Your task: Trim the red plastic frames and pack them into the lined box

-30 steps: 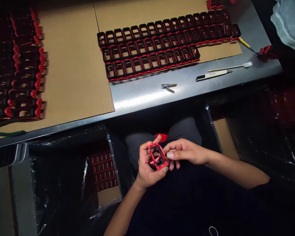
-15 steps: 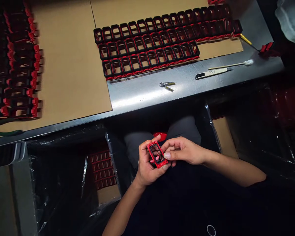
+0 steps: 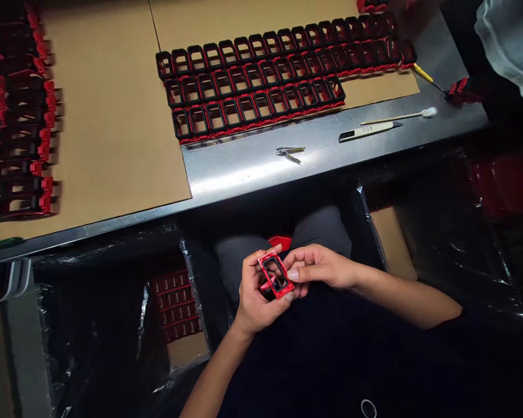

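Over my lap, my left hand (image 3: 253, 296) grips a small red and black rectangular frame (image 3: 275, 274), tilted with its open window facing up. My right hand (image 3: 320, 268) pinches the frame's right edge with thumb and fingers. A red part (image 3: 281, 240) peeks out behind the hands, between my knees. On the steel table (image 3: 253, 168) above, three rows of the same frames (image 3: 270, 75) lie lined up on cardboard.
More frames (image 3: 17, 116) are stacked at the far left on a cardboard sheet (image 3: 113, 116). Small tweezers (image 3: 290, 152), a utility knife (image 3: 366, 130) and a swab (image 3: 401, 116) lie on the steel. A plastic-lined box of frames (image 3: 178, 302) stands at lower left. Another person's sleeve (image 3: 509, 40) shows at top right.
The view has drifted a little, so the table appears shifted left. Both hands stay on the frame in my lap, barely moved.
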Available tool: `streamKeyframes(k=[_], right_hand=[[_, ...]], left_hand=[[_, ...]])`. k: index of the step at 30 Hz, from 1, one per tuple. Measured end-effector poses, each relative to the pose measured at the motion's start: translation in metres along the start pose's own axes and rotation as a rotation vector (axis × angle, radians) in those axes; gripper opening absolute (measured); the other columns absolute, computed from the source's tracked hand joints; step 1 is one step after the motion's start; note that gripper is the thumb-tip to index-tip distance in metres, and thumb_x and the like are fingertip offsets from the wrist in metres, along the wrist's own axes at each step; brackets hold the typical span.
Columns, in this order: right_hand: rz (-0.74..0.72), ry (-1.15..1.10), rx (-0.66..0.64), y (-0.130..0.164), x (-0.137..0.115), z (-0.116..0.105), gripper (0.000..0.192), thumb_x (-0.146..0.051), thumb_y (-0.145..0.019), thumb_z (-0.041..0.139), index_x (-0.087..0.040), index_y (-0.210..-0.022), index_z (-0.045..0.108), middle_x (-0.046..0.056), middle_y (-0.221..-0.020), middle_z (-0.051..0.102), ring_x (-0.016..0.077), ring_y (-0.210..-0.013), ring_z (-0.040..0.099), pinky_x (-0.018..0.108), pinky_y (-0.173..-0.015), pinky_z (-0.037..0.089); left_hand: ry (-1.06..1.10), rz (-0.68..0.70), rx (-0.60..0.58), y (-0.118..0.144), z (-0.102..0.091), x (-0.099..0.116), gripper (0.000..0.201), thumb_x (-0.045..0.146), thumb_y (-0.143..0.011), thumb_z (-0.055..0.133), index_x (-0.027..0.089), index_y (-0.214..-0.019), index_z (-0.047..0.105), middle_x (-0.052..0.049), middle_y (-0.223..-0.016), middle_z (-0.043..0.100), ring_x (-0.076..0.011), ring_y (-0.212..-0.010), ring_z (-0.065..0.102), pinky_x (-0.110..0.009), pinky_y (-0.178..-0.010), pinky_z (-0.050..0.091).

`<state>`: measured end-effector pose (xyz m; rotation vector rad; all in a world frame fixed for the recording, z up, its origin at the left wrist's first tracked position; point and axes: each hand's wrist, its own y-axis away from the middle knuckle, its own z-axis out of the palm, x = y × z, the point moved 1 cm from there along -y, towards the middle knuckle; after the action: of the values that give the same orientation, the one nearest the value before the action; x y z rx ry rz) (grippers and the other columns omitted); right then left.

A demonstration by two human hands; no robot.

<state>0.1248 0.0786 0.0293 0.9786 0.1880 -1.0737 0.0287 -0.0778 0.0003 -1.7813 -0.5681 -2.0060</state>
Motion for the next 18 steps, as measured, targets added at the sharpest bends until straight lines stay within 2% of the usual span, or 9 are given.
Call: streamKeyframes(k=[9, 12, 15, 18], right_hand=[[-0.031, 0.023, 0.026, 0.002, 0.000, -0.001, 0.048, -0.049, -0.071, 0.084, -0.012, -0.094, 0.065, 0.001, -0.077, 0.070, 0.0093, -0.063, 0.067, 0.019, -0.058, 0.056], [-0.048, 0.010, 0.048, 0.002, 0.000, -0.003, 0.047, -0.046, -0.069, 0.086, -0.013, -0.094, 0.063, 0.002, -0.083, 0.070, 0.0094, -0.066, 0.065, 0.020, -0.059, 0.055], [-0.076, -0.044, 0.037, -0.002, 0.003, -0.002, 0.046, -0.041, -0.066, 0.088, -0.014, -0.092, 0.061, 0.000, -0.084, 0.069, 0.0091, -0.066, 0.065, 0.021, -0.060, 0.054], [-0.138, -0.101, 0.036, -0.005, 0.006, 0.000, 0.042, -0.035, -0.066, 0.090, -0.014, -0.084, 0.059, -0.002, -0.076, 0.067, 0.0064, -0.065, 0.063, 0.018, -0.063, 0.050]], left_hand=[[-0.060, 0.031, 0.003, -0.002, 0.001, 0.001, 0.068, 0.034, -0.077, 0.078, 0.029, -0.133, 0.041, -0.014, -0.135, 0.056, -0.0191, -0.093, 0.068, -0.031, -0.075, 0.058], [-0.180, 0.030, -0.003, -0.004, 0.000, 0.003, 0.070, 0.030, -0.075, 0.079, 0.027, -0.135, 0.043, -0.014, -0.137, 0.055, -0.0261, -0.111, 0.064, -0.039, -0.087, 0.057], [-0.301, 0.091, -0.018, -0.009, -0.003, 0.002, 0.074, 0.028, -0.073, 0.078, 0.027, -0.138, 0.041, -0.015, -0.141, 0.053, -0.0316, -0.128, 0.054, -0.052, -0.103, 0.047], [-0.406, 0.178, -0.060, -0.017, -0.005, -0.001, 0.076, 0.026, -0.073, 0.078, 0.028, -0.139, 0.040, -0.014, -0.142, 0.053, -0.0325, -0.130, 0.053, -0.054, -0.104, 0.046]])
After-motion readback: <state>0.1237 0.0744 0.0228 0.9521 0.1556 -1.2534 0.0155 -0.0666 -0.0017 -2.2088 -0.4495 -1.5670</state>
